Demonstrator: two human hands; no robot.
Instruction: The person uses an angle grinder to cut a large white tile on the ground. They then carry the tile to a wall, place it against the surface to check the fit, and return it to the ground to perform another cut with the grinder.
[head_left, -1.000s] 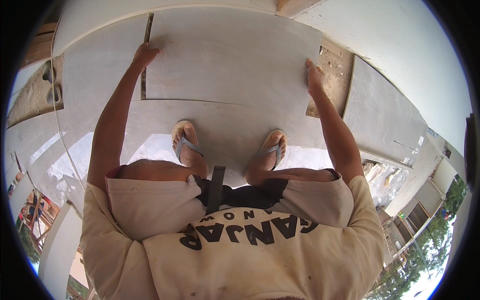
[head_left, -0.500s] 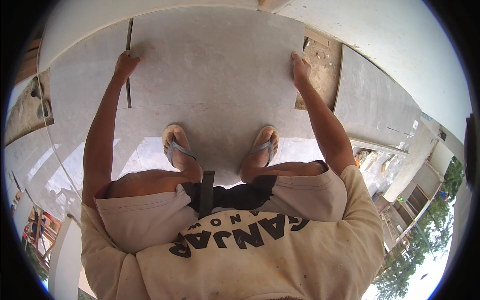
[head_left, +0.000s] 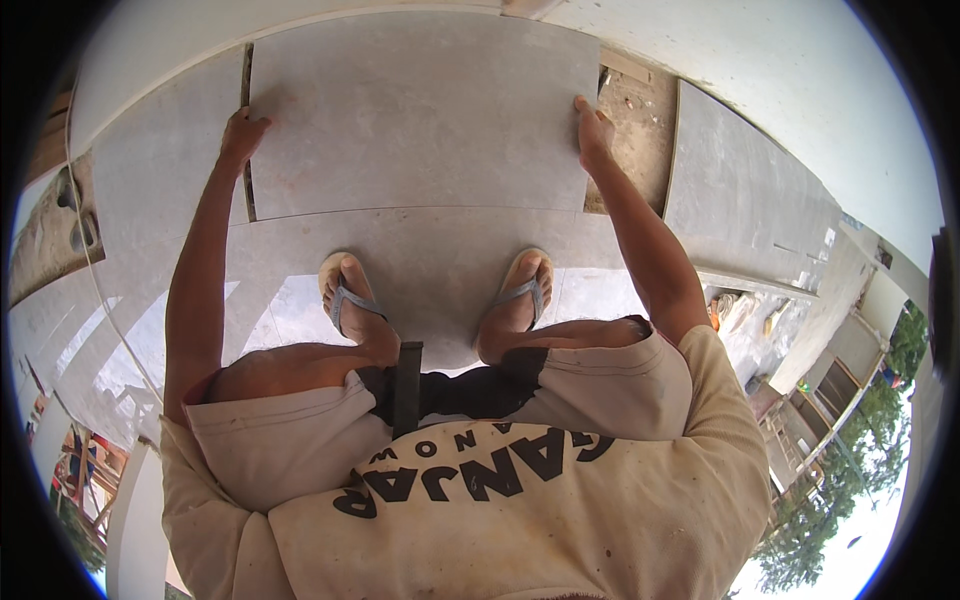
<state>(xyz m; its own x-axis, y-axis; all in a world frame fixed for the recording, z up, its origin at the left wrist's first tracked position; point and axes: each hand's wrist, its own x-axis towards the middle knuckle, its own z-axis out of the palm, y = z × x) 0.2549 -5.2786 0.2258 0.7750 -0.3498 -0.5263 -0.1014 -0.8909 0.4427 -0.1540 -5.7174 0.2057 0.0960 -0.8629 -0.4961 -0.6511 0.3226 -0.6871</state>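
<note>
A large grey floor tile (head_left: 420,110) lies in front of my feet, its far edge near the white wall. My left hand (head_left: 243,136) grips its left edge, thumb on top and the other fingers at the narrow dark gap. On the opposite edge, my right hand (head_left: 595,136) holds the tile the same way, beside a strip of bare bedding (head_left: 640,130). The fingertips of both hands are hidden at the edges. Along the tile's near side runs a thin dark seam against the tile row (head_left: 430,250) under my feet.
A white wall (head_left: 780,80) bounds the far side. Another grey tile (head_left: 740,170) lies beyond the bare strip. At the left, a pale cord (head_left: 105,285) crosses the floor near an uncovered patch (head_left: 55,240). My sandalled feet (head_left: 520,290) stand on laid tiles.
The seam at the tile's near edge now shows as a clearer dark line. Both hands keep their hold on the side edges; the whole view has shifted slightly.
</note>
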